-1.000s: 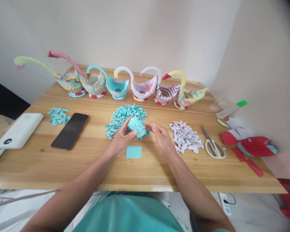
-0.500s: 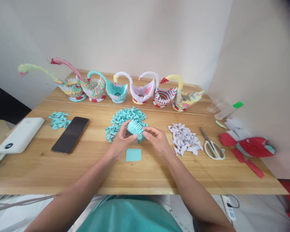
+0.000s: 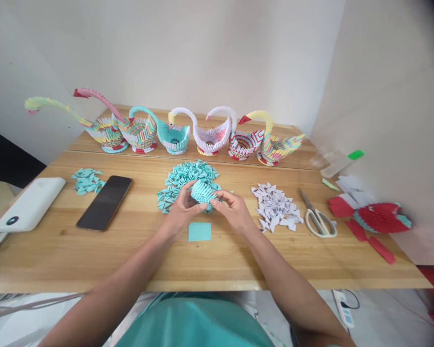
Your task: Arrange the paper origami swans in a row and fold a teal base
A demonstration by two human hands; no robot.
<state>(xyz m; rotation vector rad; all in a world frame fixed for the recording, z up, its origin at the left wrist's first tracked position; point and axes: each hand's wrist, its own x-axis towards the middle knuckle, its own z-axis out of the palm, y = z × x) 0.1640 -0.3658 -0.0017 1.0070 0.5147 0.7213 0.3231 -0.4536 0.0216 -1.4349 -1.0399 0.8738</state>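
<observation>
A small ribbed teal paper piece (image 3: 202, 191) is held up between my hands over a pile of folded teal paper bits (image 3: 177, 179). My left hand (image 3: 183, 208) grips it from the left, thumb below and fingers behind. On its right side, the fingertips and thumb of my right hand (image 3: 234, 208) close on its edge. Just in front lies a flat teal paper rectangle (image 3: 199, 232). To the right, a heap of white folded paper bits (image 3: 277, 208) rests on the wooden table (image 3: 137, 262).
Several paper swans (image 3: 174, 140) line the table's back. At left are a white power bank (image 3: 31, 205), a dark phone (image 3: 104, 202) and a small teal pile (image 3: 87, 181). Scissors (image 3: 318, 219) and a red paper model (image 3: 379, 219) lie at right.
My right thumb has moved up onto the piece's right edge, and the right fingers have shifted slightly. My left hand keeps its hold.
</observation>
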